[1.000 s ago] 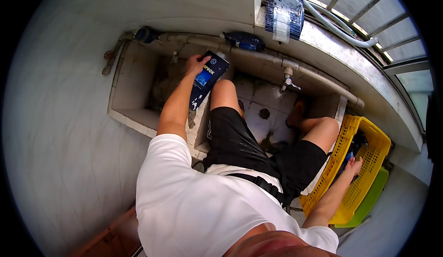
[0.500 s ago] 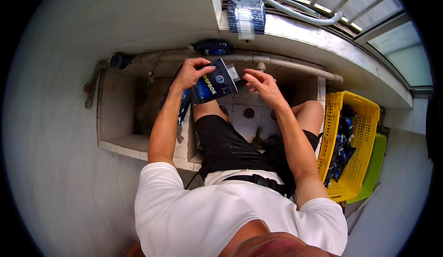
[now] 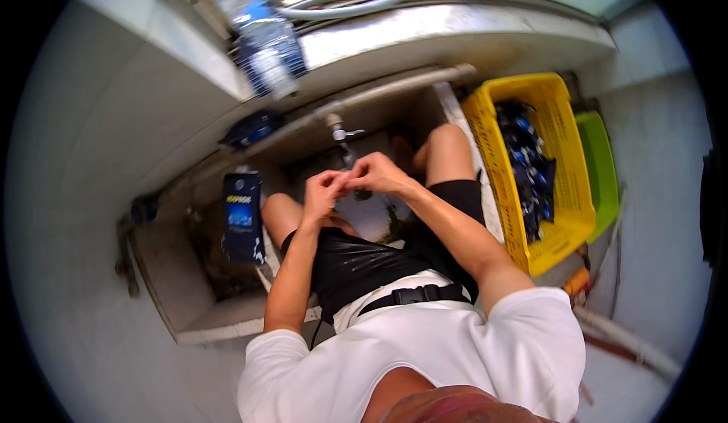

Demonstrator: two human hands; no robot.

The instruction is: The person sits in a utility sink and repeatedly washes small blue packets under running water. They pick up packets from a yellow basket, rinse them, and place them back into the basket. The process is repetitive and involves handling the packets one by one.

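In front of the tap, my left hand and my right hand meet fingertip to fingertip over the tiled basin. Both have closed, pinching fingers; anything between them is too small or hidden to make out. A dark blue pouch with a pale spout end stands or leans on the divider left of my left forearm. Beneath the tap, close to my fingers, there is a pale streak that looks like running water, blurred.
To the right stands a yellow plastic basket with several dark blue pouches in it, beside a green tub. Another dark pouch lies on the back ledge. A stack of flat blue pouches rests at the window sill by a grey hose.
My left hand has let go of the blue pouch, which now sits at the left. Both hands have come together near the tap. The whole view has turned and shifted.
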